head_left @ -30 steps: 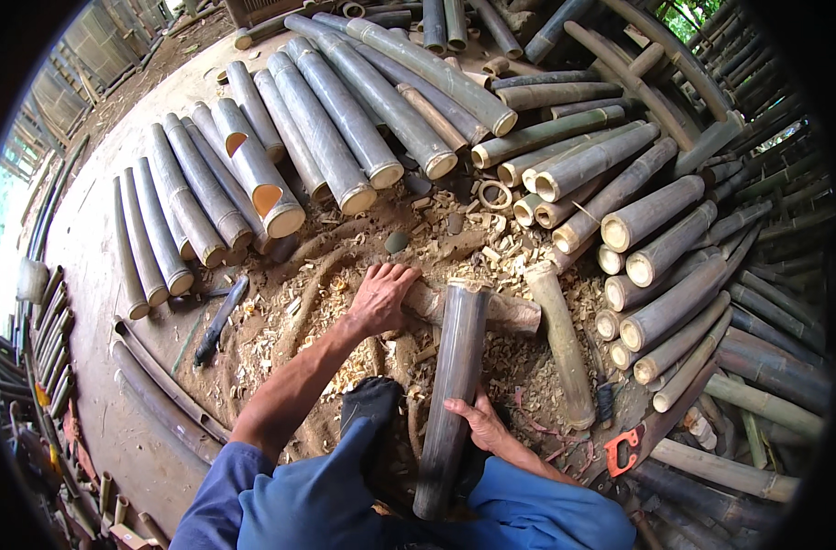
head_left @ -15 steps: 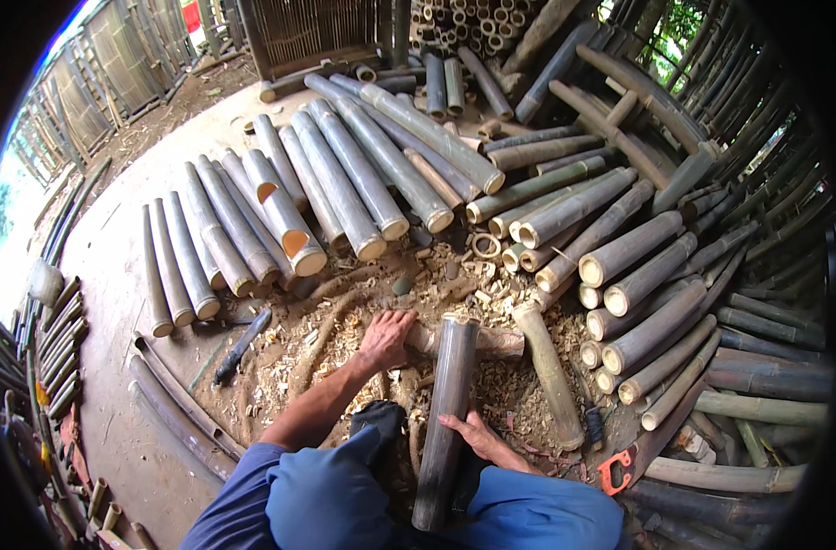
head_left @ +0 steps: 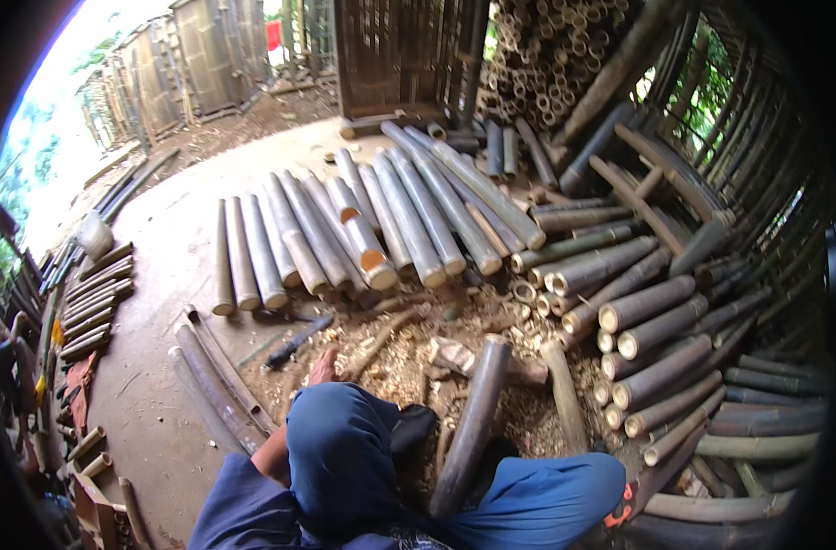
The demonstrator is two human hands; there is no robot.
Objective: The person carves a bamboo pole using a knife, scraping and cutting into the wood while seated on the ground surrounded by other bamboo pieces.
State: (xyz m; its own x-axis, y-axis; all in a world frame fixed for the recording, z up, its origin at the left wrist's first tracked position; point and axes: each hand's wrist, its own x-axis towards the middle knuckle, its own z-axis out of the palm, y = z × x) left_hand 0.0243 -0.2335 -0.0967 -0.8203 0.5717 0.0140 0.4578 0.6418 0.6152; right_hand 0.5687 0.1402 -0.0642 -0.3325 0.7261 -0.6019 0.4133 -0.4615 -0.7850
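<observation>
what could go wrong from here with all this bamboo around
No hand is visible on the dark, tilted bamboo tube, so it might slip or roll if nudged. The right knee is close to the saw's orange handle, so shifting that leg could bump the saw. The stacked tubes at the right might roll if knocked.

A long, dark bamboo tube is slanting in the lower middle of the frame, its upper end leaning rightward.
</observation>
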